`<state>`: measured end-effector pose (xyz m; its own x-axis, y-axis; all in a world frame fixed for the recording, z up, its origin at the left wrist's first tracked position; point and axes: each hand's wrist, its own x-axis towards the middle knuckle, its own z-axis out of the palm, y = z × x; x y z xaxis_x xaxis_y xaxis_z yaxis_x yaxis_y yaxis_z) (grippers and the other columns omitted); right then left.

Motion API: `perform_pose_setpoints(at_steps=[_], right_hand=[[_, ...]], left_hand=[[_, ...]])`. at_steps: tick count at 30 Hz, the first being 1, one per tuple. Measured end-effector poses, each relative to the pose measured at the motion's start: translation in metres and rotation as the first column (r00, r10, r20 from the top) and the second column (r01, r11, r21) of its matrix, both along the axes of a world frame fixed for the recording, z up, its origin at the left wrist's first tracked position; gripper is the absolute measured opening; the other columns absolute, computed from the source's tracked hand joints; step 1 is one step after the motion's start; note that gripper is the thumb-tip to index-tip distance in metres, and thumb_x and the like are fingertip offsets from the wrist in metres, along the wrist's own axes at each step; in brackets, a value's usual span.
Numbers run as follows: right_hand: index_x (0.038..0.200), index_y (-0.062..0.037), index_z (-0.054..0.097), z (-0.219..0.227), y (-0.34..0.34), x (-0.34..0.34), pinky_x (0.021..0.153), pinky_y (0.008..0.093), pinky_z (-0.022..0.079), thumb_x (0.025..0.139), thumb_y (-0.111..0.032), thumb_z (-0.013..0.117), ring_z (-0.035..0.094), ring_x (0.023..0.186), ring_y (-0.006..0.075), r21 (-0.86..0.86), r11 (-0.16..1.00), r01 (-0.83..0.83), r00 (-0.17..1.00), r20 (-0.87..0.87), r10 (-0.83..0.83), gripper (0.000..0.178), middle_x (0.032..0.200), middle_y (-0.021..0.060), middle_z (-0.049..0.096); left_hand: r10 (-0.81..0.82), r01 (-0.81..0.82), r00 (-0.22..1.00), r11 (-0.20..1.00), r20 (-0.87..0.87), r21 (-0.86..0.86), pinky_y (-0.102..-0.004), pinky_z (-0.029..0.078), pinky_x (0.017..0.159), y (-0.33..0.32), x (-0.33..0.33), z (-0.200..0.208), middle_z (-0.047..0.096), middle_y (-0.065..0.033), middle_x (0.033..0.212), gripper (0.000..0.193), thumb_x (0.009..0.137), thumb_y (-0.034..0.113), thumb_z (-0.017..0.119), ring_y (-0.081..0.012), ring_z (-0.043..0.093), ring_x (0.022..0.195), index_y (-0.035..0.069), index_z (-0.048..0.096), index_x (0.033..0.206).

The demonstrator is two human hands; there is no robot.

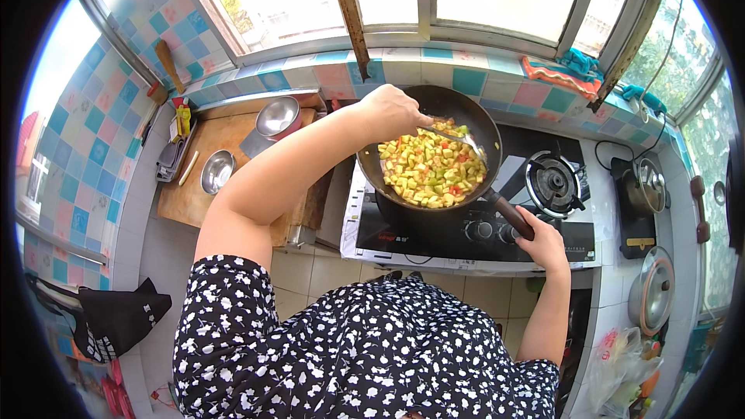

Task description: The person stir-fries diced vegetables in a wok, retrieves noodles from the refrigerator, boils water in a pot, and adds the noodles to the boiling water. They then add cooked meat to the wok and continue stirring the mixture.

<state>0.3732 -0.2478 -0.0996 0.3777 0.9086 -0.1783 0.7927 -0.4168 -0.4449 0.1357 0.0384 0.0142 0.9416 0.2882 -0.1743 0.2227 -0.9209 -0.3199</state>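
1. Two bare hands are at work over the stove, the left reaching across from the side and the right closer to the body.
2. The left hand is above the far edge of the pan, its grip closed around the near end of a metal spatula.
3. The spatula's blade lies among the diced food, green-yellow cubes with bits of red, spread over the bottom of the pan.
4. The right hand has its grip wrapped round the end of the dark pan handle, which slants toward the person's right side.
5. The dark, round pan stands on the left part of the stove; the burner beneath it is hidden.
6. To the pan's right, I see the other burner uncovered.
7. On the left-hand surface, a wooden board carries two metal bowls, one of them with a pinkish outside.
8. Over on the right, a pot with a clear lid stands near the stove.
9. Folded cloths, orange and teal, lie on the tiled window ledge.
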Motion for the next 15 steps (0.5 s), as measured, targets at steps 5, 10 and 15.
perform_pose_setpoints(at_steps=[5, 10, 15], right_hand=[[0.137, -0.0236, 0.048, 0.003, 0.0, -0.003, 0.09, 0.0393, 0.046, 0.071, -0.021, 0.075, 0.061, 0.101, 0.0297, -0.024, 1.0, 0.004, 1.0, -0.027, -0.005, 0.071, 0.109, 0.0113, 0.065], [0.134, -0.0028, 0.046, 0.024, 0.021, -0.055, 0.101, 0.0377, 0.035, 0.081, -0.026, 0.071, 0.051, 0.116, 0.0283, 0.393, 0.878, -0.273, 0.953, 0.232, 0.193, 0.063, 0.12, 0.0114, 0.059], [0.134, 0.0025, 0.043, 0.025, 0.081, -0.138, 0.097, 0.0326, 0.04, 0.1, -0.049, 0.038, 0.054, 0.116, 0.0217, 0.036, 0.994, -0.104, 0.232, -0.971, 0.06, 0.062, 0.124, 0.0127, 0.059]], left_hand=[[0.024, -0.035, 0.994, 0.994, 0.109, 0.1, -0.0347, 0.048, 0.058, -0.025, -0.084, 0.002, 0.057, -0.0046, 0.078, 0.036, 0.087, 0.026, 0.061, -0.0212, 0.063, 0.069, 0.022, 0.059, 0.123], [0.441, -0.366, 0.854, 0.886, 0.275, -0.284, -0.0409, 0.05, 0.073, -0.067, -0.123, -0.002, 0.06, -0.0137, 0.092, 0.042, 0.088, 0.022, 0.057, -0.0308, 0.062, 0.083, 0.006, 0.054, 0.126], [0.454, -0.263, 0.848, 0.809, 0.273, -0.527, -0.041, 0.049, 0.083, -0.104, -0.092, -0.029, 0.059, -0.0184, 0.1, 0.046, 0.086, 0.025, 0.057, -0.0335, 0.061, 0.095, -0.005, 0.05, 0.12]])
